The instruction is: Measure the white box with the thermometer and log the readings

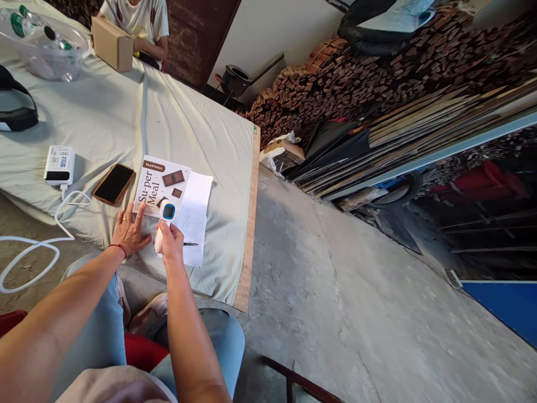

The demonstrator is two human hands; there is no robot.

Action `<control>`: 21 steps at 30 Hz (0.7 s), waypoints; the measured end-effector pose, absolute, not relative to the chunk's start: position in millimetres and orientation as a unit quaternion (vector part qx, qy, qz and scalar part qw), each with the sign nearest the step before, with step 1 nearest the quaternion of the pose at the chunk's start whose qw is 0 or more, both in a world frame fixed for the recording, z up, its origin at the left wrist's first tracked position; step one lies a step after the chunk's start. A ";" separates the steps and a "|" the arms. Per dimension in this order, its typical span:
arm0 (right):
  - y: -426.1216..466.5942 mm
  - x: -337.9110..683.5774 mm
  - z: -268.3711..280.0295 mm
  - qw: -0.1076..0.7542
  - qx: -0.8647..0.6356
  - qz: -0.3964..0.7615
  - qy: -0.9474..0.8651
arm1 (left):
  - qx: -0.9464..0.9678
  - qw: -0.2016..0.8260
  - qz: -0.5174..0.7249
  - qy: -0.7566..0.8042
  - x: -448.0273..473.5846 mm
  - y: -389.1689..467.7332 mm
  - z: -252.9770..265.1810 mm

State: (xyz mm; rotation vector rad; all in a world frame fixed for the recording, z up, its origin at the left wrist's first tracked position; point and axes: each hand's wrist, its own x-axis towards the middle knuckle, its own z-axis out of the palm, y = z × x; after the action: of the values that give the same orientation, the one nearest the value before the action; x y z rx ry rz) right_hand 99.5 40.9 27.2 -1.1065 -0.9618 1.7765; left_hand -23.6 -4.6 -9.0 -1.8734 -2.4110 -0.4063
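A seated person, seen from above, leans both hands toward a cloth-covered worktop. The work looks under way: the thermometer, white with a blue-rimmed screen, is off the cloth and in use or close to it, and has yet to be set down. The screen is too small to read, so whether a reading is done cannot be told. Its head overlaps the lower right corner of a flat white box marked "Super Meal"; any gap between them does not show.

The right hand is closed around the thermometer's handle, forearm reaching straight forward, thumb up near the screen. The left hand grasps nothing; it rests palm down, fingers spread, their tips at the box's near left edge.

A printed sheet lies partly under the box, with a dark pen on it just beside the right hand. Left of the box lies a phone. Across the worktop, another person holds a carton.
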 end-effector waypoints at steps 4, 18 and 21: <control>40.0 99.5 31.6 0.407 -0.441 0.712 -0.366 | -0.608 0.035 -0.132 -0.782 -23.9 -4.5 -10.7; 48.8 135.6 39.6 0.401 -0.458 0.694 -0.385 | -0.607 0.026 -0.139 -0.782 -25.4 -4.1 -8.5; 68.5 184.1 31.8 0.395 -0.565 0.528 -0.496 | -0.611 0.034 -0.150 -0.777 -26.9 -3.7 -11.3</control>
State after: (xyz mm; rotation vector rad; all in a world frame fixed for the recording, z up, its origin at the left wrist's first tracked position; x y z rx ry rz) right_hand 184.1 68.5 31.8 -1.4326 -1.2581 1.3379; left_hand -26.9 -3.7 -11.3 -1.8792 -2.3889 -0.4600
